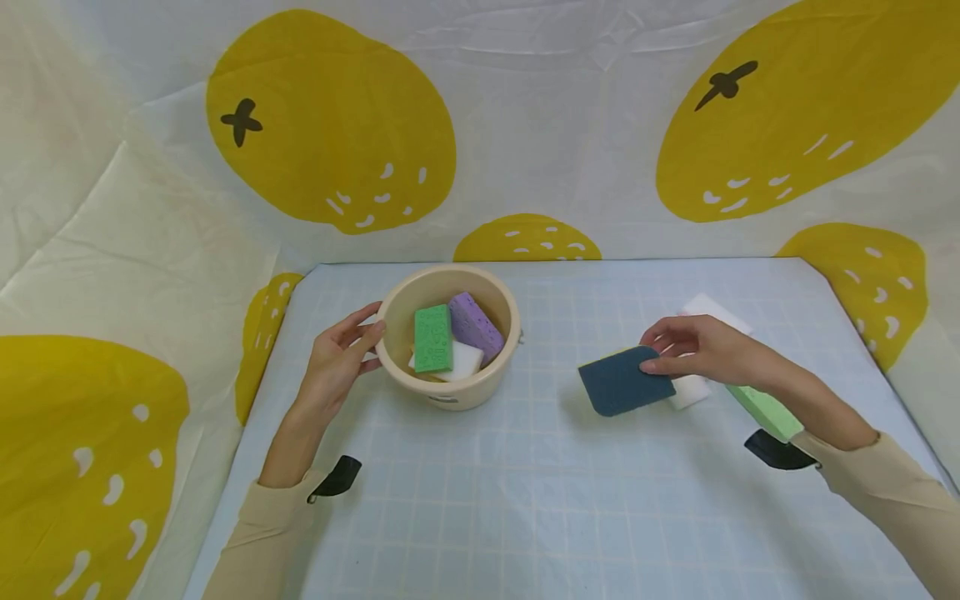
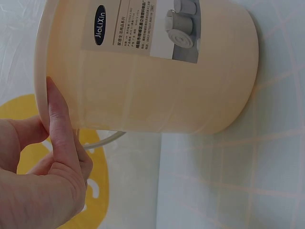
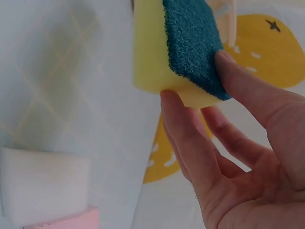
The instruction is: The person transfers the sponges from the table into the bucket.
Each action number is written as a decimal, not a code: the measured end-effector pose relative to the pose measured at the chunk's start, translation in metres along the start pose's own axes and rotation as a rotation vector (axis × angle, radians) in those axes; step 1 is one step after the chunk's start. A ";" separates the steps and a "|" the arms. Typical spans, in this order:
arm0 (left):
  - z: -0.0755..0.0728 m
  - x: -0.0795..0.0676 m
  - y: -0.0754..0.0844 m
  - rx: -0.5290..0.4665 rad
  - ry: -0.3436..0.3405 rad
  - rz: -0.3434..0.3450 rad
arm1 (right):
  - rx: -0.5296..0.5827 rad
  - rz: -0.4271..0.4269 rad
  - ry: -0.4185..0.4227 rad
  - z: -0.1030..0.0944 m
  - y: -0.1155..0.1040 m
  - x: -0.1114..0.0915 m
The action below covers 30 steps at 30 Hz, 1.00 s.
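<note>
A cream plastic bucket stands upright on the table, left of the middle. My left hand pinches its left rim between thumb and fingers; the left wrist view shows the bucket's labelled side. Inside lie a green sponge, a purple sponge and a white sponge, with something yellowish partly hidden beneath. To the right, my right hand holds a yellow sponge with a dark blue-green scouring pad by one end, above the table. Its yellow side shows in the right wrist view.
Below and behind the right hand lie a white sponge, another white piece and a light green sponge, partly covered by the arm. A pink sponge shows at the right wrist view's edge. Fabric walls border the gridded table.
</note>
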State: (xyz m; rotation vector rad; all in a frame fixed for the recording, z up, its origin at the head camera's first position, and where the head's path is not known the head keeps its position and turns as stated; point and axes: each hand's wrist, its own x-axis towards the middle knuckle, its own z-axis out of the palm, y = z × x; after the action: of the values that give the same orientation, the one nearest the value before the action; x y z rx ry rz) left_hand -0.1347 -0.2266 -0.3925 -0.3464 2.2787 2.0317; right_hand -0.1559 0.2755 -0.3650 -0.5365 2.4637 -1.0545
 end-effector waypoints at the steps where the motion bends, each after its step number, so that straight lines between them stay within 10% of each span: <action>1: 0.000 0.000 0.000 0.003 -0.002 0.000 | -0.002 0.002 0.002 -0.001 -0.001 0.001; 30: 0.000 0.000 0.002 0.011 -0.006 -0.009 | 0.044 -0.023 -0.018 -0.019 -0.057 0.046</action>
State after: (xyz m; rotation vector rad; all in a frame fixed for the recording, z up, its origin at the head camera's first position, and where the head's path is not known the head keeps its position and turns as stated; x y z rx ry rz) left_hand -0.1353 -0.2262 -0.3910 -0.3484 2.2799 2.0120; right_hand -0.1940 0.2278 -0.3207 -0.5597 2.4185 -1.1048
